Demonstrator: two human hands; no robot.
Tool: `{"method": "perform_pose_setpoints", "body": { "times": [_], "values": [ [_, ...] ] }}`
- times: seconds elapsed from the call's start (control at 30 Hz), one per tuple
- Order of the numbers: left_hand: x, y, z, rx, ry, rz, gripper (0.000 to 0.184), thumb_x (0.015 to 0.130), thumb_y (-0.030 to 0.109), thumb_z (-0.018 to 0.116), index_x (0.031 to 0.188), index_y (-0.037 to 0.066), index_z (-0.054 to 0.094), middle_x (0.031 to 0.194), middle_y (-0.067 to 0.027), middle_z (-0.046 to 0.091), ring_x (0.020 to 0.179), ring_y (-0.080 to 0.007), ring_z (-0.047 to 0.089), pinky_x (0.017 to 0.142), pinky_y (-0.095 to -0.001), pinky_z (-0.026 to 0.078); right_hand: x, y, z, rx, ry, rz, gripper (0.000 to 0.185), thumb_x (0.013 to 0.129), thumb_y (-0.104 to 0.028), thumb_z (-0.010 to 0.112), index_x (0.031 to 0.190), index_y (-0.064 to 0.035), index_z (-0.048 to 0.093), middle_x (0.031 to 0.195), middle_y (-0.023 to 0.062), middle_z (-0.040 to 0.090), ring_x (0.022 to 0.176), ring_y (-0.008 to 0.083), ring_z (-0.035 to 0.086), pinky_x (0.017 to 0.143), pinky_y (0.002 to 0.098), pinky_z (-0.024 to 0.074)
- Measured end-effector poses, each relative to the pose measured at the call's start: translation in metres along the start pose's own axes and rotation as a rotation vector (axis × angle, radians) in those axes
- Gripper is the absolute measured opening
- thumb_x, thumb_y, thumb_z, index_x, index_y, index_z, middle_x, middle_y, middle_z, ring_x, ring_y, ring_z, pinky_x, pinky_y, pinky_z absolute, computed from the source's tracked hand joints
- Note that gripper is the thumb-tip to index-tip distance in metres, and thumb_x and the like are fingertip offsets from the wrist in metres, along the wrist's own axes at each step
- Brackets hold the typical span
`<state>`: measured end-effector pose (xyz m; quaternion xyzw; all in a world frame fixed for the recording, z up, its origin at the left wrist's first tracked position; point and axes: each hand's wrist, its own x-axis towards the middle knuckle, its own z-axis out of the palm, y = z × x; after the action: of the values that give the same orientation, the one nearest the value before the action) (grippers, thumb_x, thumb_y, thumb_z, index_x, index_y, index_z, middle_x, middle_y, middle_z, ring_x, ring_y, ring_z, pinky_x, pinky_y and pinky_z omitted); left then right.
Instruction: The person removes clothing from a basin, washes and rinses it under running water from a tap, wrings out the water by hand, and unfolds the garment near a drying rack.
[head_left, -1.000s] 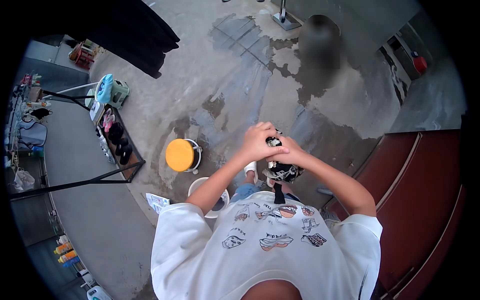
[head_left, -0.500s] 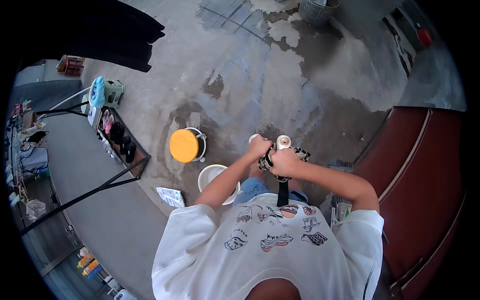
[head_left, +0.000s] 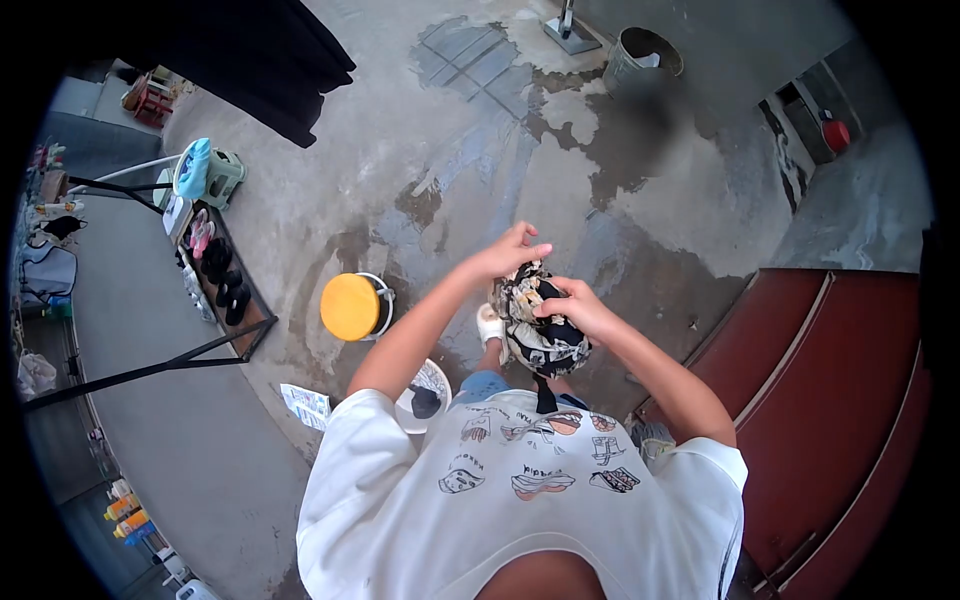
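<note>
A black and cream patterned cloth [head_left: 548,338] hangs bunched in front of my body, over my legs. My right hand [head_left: 580,306] grips its upper right part between thumb and fingers. At the cloth's top left edge is my left hand [head_left: 511,251], its thumb and fingers apart; the fingers bend over the top of the fabric, and no grip shows. A black strap or strip [head_left: 545,396] hangs from the cloth's lower end toward my shirt. Below my left forearm a white basin [head_left: 440,376] holds something dark.
A yellow-topped stool [head_left: 350,307] stands left of my feet. Further left are a black metal frame [head_left: 215,352] and a shoe rack [head_left: 262,318]. Dark clothing [head_left: 270,70] hangs at the upper left. A bucket [head_left: 618,66] stands ahead; dark red panels [head_left: 840,400] are at right.
The cloth was bunched small between both hands and now hangs wider and longer. My left hand has risen and its fingers have spread; the view has tilted.
</note>
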<state>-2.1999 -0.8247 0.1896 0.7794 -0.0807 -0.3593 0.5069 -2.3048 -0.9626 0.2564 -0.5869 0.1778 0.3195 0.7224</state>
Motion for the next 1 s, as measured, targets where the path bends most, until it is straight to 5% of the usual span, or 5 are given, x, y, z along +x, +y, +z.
{"method": "perform_pose_setpoints", "body": {
  "times": [0.07,0.37,0.57,0.8,1.0],
  "values": [
    [-0.016,0.056,-0.037,-0.066,-0.546,0.091,0.049,0.079,0.034,0.054,0.114,0.006,0.035,0.116,-0.0100,0.037,0.102,-0.0178,0.039,0.082,-0.0326,0.035,-0.018,-0.027,0.006,0.255,-0.132,-0.014,0.038,0.064,-0.010,0.059,0.099,0.0021,0.052,0.091,0.0105,0.058,0.080,0.0167,0.057,0.073,0.0267,0.0439],
    [-0.043,0.116,-0.071,0.299,-0.168,0.959,0.031,0.073,0.024,0.063,0.095,0.006,0.049,0.096,-0.0061,0.040,0.088,-0.0169,0.043,0.083,-0.0334,0.034,-0.028,-0.016,0.060,1.096,-0.462,0.092,0.051,0.067,-0.030,0.051,0.108,-0.0006,0.047,0.099,0.0160,0.056,0.084,0.0267,0.056,0.077,0.0374,0.0448],
    [-0.048,0.086,-0.084,-0.940,-1.001,1.189,0.061,0.063,0.052,0.064,0.099,0.004,0.056,0.103,-0.0179,0.051,0.103,-0.0320,0.045,0.093,-0.0536,0.025,-0.013,-0.025,0.083,1.375,-0.789,-0.105,0.053,0.082,-0.037,0.040,0.125,-0.0057,0.032,0.122,0.0144,0.040,0.108,0.0274,0.042,0.094,0.0389,0.0322],
    [-0.077,0.073,-0.060,-1.555,-0.481,1.688,0.090,0.055,0.039,0.075,0.128,0.021,0.026,0.136,-0.0156,0.006,0.122,-0.0392,0.017,0.085,-0.0664,0.027,-0.008,-0.069,0.125,1.226,-0.698,-0.057,0.053,0.081,-0.031,0.043,0.126,-0.0064,0.030,0.122,0.0116,0.042,0.107,0.0228,0.044,0.093,0.0352,0.0328],
    [-0.136,0.046,-0.052,-1.361,0.342,0.823,0.056,0.054,0.006,0.062,0.106,0.011,0.040,0.103,-0.0165,0.047,0.094,-0.0333,0.052,0.077,-0.0491,0.045,-0.013,-0.064,0.107,1.051,-0.562,0.007,0.053,0.079,-0.028,0.045,0.125,-0.0055,0.031,0.121,0.0114,0.042,0.107,0.0231,0.044,0.093,0.0352,0.0334]
  ]
}}
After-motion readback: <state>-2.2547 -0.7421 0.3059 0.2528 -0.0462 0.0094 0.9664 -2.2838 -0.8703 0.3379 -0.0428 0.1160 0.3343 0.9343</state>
